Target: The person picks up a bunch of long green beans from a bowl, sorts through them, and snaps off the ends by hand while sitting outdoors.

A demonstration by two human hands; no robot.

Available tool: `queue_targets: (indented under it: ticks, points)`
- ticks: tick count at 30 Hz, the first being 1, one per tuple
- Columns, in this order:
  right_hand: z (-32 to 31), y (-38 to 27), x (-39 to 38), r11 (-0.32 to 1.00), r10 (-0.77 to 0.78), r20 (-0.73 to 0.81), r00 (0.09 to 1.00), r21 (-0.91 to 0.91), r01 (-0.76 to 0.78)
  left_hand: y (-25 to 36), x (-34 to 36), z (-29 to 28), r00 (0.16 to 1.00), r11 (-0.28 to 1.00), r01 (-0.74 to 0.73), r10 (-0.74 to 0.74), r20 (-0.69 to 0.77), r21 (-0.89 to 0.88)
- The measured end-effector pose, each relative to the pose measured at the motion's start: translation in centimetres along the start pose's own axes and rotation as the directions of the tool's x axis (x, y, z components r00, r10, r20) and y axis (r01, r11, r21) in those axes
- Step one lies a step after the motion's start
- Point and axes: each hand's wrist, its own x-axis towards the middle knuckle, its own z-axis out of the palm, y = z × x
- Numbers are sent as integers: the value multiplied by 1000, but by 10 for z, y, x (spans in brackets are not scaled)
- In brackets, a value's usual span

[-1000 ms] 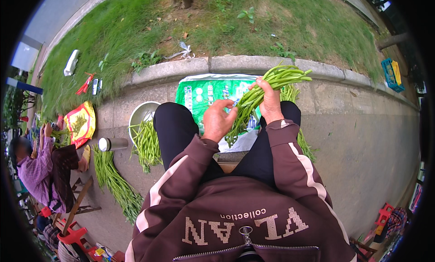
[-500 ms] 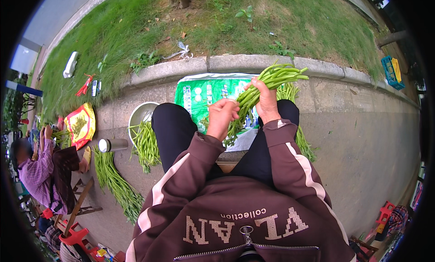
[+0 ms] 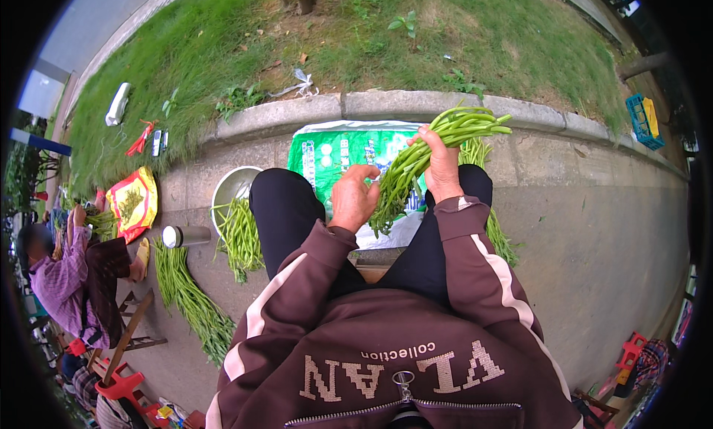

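A bundle of long green vegetable stems with leafy ends (image 3: 416,158) slants across the space above my knees, its bare stem ends to the upper right. My right hand (image 3: 443,162) is wrapped round its middle, thumb on top. Close to the left side of the leafy end is my left hand (image 3: 355,197), its index finger and thumb a little apart. Nothing shows between them, and its other fingers are partly hidden. Below both hands a green and white plastic sack (image 3: 323,158) lies spread on the pavement. More stems (image 3: 475,153) lie beyond my right knee.
By my left knee, a metal basin (image 3: 223,191) has stems (image 3: 239,240) hanging over its side. Farther left are a flask (image 3: 186,237), a long pile of stems (image 3: 189,299), a red and yellow bag (image 3: 134,202) and a seated person (image 3: 70,288). A stone curb (image 3: 405,105) borders the grass.
My left hand has drawn slightly back from the bundle, and its finger and thumb have parted. The right hand keeps hold of the stems, shifted slightly right.
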Motion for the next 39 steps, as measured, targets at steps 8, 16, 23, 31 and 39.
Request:
queue_targets:
  ticks: [8,16,23,31,39]
  points:
    - [5,1,-3,1000,12,39,999,-19,-11,36,10,18,992,992,-124,125,-27,33]
    - [8,-1,-5,1000,14,21,1000,-17,-14,36,13,20,985,984,-165,168,-35,72]
    - [2,4,-1,1000,15,22,1000,16,-15,37,13,21,969,967,-227,236,-77,114]
    - [2,1,-2,999,17,52,999,-33,-15,36,11,18,981,885,186,-146,126,-426]
    - [5,0,-5,995,1,73,997,-102,6,38,10,2,990,942,120,-88,113,-314]
